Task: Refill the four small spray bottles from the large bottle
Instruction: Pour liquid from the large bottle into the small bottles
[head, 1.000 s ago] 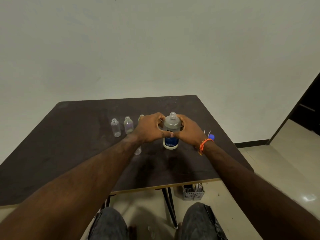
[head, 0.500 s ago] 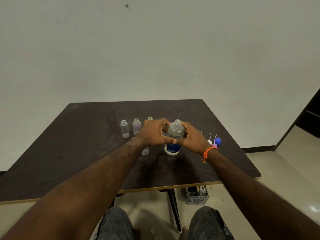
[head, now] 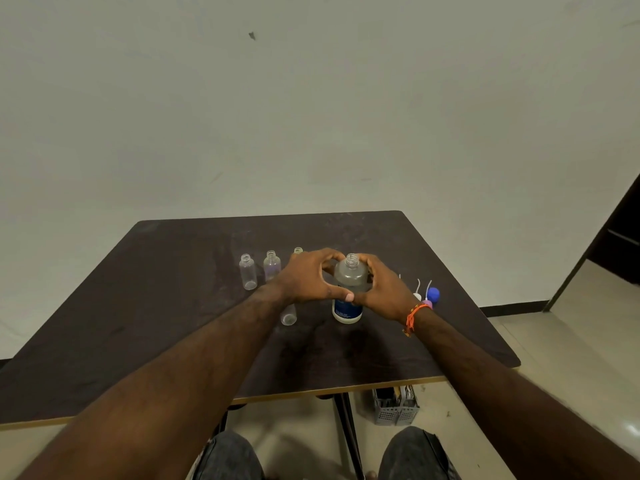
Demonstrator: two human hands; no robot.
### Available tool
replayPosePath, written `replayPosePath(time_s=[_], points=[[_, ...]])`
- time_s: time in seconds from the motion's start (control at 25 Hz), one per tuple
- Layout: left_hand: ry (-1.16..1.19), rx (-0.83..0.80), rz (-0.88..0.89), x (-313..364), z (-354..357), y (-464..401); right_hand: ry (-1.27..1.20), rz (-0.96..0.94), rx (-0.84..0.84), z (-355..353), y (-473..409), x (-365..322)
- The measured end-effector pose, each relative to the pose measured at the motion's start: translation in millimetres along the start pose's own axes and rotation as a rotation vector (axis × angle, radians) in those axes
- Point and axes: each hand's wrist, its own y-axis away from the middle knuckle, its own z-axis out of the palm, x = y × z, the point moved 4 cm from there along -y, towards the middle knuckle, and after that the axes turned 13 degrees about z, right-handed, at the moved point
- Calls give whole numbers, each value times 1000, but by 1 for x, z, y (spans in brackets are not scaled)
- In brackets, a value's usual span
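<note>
Both hands curl round the big bottle [head: 349, 285]: the left hand [head: 306, 277] grips its shoulder from the left, the right hand [head: 384, 289] from the right, and the two thumbs meet in front of it just above the blue label. The bottle stands upright on the table [head: 173, 306], long axis vertical, its uncapped neck pointing up, roughly mid-table and a little right of centre. Just left of it a small bottle [head: 288, 315] shows below the left wrist; whether it stands or tilts I cannot tell. Further left two small bottles [head: 248, 271] [head: 272, 265] stand upright and uncapped, and a fourth neck [head: 298, 251] peeks over the left knuckles. Right of the right hand lie spray tops [head: 427, 296], near the table's right edge. Bare tabletop lies between the bottles and the near edge, and along the far side. An orange band [head: 414, 315] circles the right wrist. A grey crate [head: 394, 405] sits on the floor under the table.
</note>
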Motion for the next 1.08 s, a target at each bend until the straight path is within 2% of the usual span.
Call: replayPosePath(time_s=[0.28, 0.44, 0.56, 0.76, 0.84, 1.08], points=[[18, 18, 18, 6, -3, -4, -14, 47, -17, -5, 1, 9], [113, 256, -24, -11, -32, 20, -83, 42, -56, 2, 2, 14], [122, 430, -102, -40, -35, 65, -144, 18, 2, 11, 2, 18], [48, 284, -234, -67, -1, 111, -187, -11, 85, 18, 2, 18], [86, 249, -225, -68, 9, 109, -165, -31, 96, 19, 4, 13], [26, 298, -132, -71, 11, 103, -16, -70, 162, 26, 9, -7]])
